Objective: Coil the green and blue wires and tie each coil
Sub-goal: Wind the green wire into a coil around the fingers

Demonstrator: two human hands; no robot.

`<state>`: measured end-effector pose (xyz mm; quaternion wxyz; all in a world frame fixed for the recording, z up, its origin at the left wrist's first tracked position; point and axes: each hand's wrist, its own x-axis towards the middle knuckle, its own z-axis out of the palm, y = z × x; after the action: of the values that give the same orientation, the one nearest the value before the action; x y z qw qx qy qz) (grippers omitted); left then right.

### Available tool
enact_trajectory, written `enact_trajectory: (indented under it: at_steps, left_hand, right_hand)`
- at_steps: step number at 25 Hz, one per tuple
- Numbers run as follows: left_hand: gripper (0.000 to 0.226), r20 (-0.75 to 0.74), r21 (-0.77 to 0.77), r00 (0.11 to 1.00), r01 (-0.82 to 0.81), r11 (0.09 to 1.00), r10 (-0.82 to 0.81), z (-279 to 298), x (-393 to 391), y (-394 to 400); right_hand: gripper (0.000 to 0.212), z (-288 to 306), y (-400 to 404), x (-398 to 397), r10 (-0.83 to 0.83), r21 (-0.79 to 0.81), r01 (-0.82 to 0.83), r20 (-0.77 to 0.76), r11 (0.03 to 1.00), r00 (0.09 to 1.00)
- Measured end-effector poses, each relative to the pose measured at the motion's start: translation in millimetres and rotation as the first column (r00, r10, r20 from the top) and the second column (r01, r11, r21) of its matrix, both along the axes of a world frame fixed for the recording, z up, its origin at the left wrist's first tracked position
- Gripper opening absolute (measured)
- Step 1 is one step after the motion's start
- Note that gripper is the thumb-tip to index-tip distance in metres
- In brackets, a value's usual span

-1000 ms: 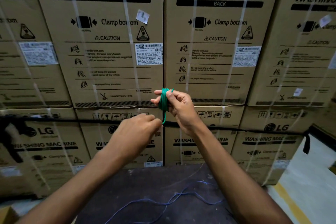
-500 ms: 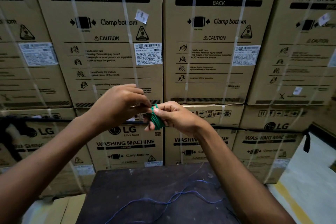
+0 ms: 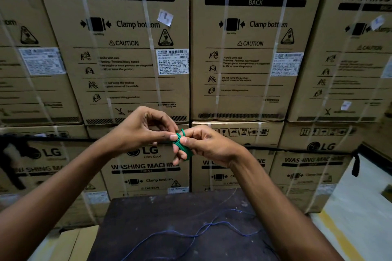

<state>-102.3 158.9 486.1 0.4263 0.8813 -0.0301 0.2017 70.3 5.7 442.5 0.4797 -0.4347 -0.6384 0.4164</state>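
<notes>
The green wire point(image 3: 182, 146) is wound into a small tight coil around the fingers of my right hand point(image 3: 203, 144), which grips it in the air above the table. My left hand point(image 3: 144, 128) is beside it on the left, its fingertips pinching the green wire's loose end at the top of the coil. The blue wire point(image 3: 201, 230) lies loose and uncoiled in long curves on the dark table point(image 3: 148, 214) below my hands.
A wall of stacked cardboard washing machine boxes point(image 3: 127, 48) with white straps stands directly behind the table. A flat piece of cardboard point(image 3: 72, 243) lies at the table's left. Pale floor with a yellow line point(image 3: 343, 241) shows at the right.
My left hand rose from below the coil to its left side and took the wire's end. The right hand lowered and tilted the coil. The hanging green tail is gone from view.
</notes>
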Motion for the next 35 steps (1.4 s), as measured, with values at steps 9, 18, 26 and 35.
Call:
enact_trajectory:
  at_steps: [9, 18, 26, 35]
  left_hand:
    - [0.018, 0.003, -0.105, 0.998, 0.067, 0.992, -0.067, -9, -11, 1]
    - [0.009, 0.277, 0.127, 0.96, -0.074, 0.989, 0.037, -18, -10, 8]
    - [0.012, 0.312, 0.079, 0.931, -0.225, 0.971, 0.19, -25, -4, 19]
    - [0.015, 0.325, 0.064, 0.905, -0.311, 0.948, 0.275, -33, -9, 28]
  right_hand:
    - [0.025, -10, 9, -3, 0.109, -0.01, -0.111, -0.085, 0.994, 0.99]
    - [0.031, -10, 18, -9, -0.053, -0.034, 0.046, -0.25, 0.998, 0.967]
    - [0.017, -31, 36, -51, -0.519, 0.114, 0.648, -0.501, 0.753, 0.692]
    - [0.008, -35, 39, -50, -0.765, 0.268, 0.767, -0.138, 0.583, 0.629]
